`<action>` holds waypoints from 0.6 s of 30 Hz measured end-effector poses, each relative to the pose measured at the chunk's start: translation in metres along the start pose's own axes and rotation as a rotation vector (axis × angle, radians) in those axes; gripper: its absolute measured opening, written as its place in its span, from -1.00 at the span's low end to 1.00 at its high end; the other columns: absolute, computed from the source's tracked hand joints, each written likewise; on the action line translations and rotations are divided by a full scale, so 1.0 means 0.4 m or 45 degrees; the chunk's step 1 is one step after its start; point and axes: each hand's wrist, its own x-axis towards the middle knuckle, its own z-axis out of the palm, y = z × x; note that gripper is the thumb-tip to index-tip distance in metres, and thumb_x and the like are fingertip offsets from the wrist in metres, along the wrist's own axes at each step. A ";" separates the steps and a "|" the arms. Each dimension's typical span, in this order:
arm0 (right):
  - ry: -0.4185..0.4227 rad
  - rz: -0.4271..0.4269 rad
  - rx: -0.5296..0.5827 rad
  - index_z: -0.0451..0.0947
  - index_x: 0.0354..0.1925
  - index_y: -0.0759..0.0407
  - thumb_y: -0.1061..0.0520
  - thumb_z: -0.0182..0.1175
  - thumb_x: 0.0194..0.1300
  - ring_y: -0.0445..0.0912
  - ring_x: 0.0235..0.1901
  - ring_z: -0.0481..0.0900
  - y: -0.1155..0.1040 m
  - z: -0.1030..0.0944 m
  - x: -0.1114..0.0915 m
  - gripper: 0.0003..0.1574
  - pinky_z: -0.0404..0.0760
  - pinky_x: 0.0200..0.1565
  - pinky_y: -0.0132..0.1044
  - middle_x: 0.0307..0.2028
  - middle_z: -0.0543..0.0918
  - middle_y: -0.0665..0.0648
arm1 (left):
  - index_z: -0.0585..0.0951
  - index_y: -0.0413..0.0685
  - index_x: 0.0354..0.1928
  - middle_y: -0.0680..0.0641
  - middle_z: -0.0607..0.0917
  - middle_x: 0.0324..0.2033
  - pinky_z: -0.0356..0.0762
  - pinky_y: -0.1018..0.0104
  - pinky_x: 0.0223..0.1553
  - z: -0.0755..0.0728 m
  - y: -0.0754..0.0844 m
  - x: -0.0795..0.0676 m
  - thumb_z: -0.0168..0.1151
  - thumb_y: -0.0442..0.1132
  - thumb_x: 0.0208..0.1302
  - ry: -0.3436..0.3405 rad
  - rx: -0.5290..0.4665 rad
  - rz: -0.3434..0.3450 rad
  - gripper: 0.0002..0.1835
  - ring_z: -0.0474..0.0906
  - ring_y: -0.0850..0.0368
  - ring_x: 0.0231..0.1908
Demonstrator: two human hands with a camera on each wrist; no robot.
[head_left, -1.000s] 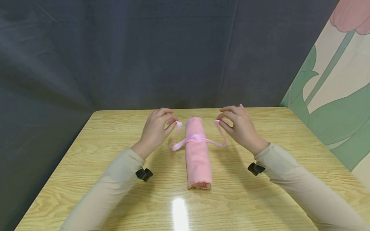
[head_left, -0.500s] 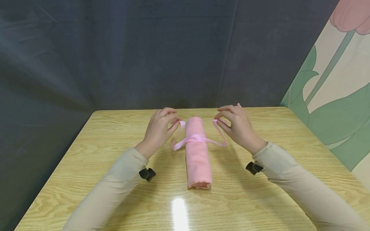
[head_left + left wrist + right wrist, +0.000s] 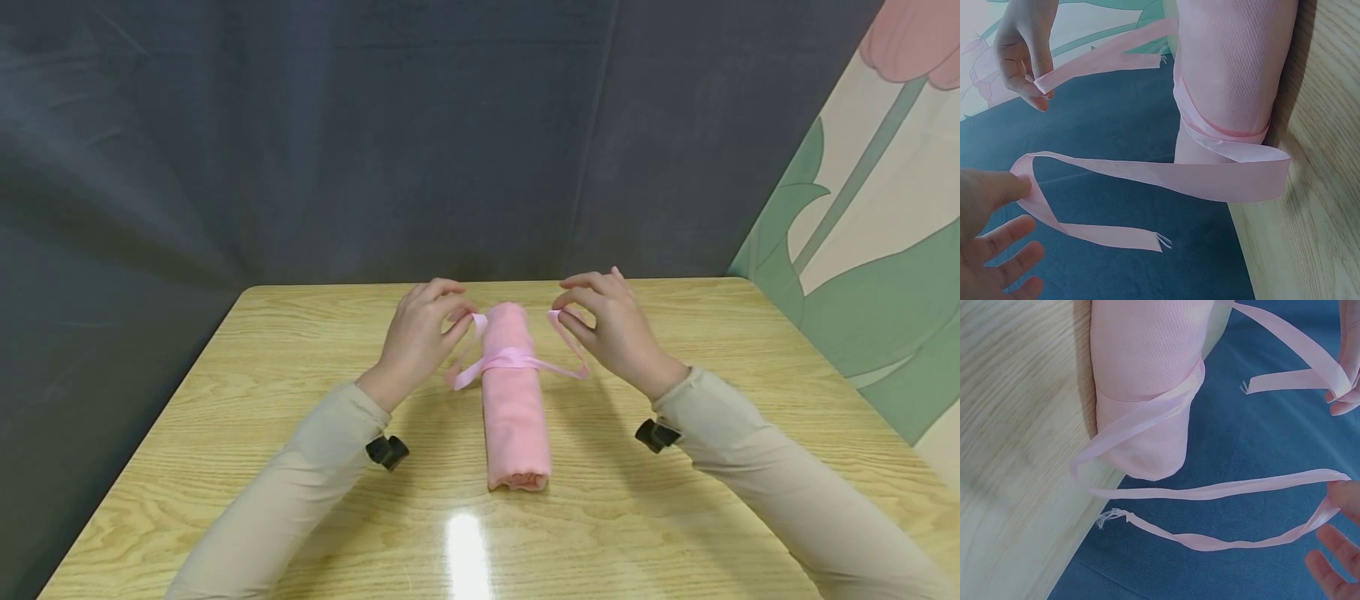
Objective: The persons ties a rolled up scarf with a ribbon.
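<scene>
A rolled pink cloth (image 3: 516,425) lies lengthwise on the table, a pink ribbon (image 3: 510,358) wrapped and crossed around its middle. On the left of the roll, my left hand (image 3: 416,337) pinches one ribbon length between thumb and finger, raised off the table. My right hand (image 3: 618,333) pinches the other length on the right side, at similar height. In the left wrist view the ribbon (image 3: 1229,181) bends over at my left hand (image 3: 988,231), its frayed end hanging free. The right wrist view has the ribbon (image 3: 1235,490) doubled back likewise at my right hand (image 3: 1341,550).
The wooden table (image 3: 300,500) reaches to a dark curtain (image 3: 420,142) at the back and left. A wall painted with a tulip (image 3: 885,250) stands on the right. Black wrist cameras sit under both sleeves.
Both hands have moved inward, towards the roll, each still pinching its ribbon length; the left moved more. The rolled cloth has stayed in place.
</scene>
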 end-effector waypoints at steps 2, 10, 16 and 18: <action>-0.003 -0.002 -0.002 0.62 -0.39 0.22 0.30 0.34 0.05 0.16 -0.07 0.56 0.000 0.001 0.000 -0.90 0.11 0.28 0.31 -0.12 0.63 0.26 | 0.71 -0.05 -0.29 -0.09 0.65 -0.07 0.46 0.05 0.06 0.001 0.001 0.000 0.30 -0.28 0.14 0.002 0.002 0.004 -0.90 0.54 -0.04 -0.04; 0.001 -0.013 -0.012 0.62 -0.40 0.21 0.27 0.36 0.03 0.15 -0.08 0.57 -0.005 0.001 0.001 -0.89 0.10 0.29 0.30 -0.12 0.63 0.26 | 0.70 -0.05 -0.29 -0.09 0.65 -0.07 0.46 0.06 0.06 0.004 0.000 0.000 0.30 -0.28 0.14 0.009 0.005 0.018 -0.91 0.54 -0.03 -0.02; -0.008 -0.013 -0.007 0.61 -0.40 0.21 0.27 0.36 0.03 0.16 -0.07 0.56 -0.008 0.002 0.004 -0.89 0.10 0.29 0.30 -0.12 0.63 0.27 | 0.70 -0.05 -0.29 -0.09 0.65 -0.07 0.45 0.05 0.06 0.003 0.004 0.000 0.30 -0.28 0.14 0.013 -0.002 0.017 -0.91 0.54 -0.03 -0.03; -0.009 -0.016 -0.005 0.61 -0.39 0.21 0.28 0.36 0.03 0.16 -0.07 0.56 -0.010 0.003 0.005 -0.89 0.10 0.29 0.30 -0.12 0.63 0.27 | 0.70 -0.05 -0.29 -0.09 0.65 -0.07 0.45 0.06 0.06 0.003 0.005 0.001 0.30 -0.28 0.14 0.013 -0.001 0.017 -0.91 0.54 -0.03 -0.03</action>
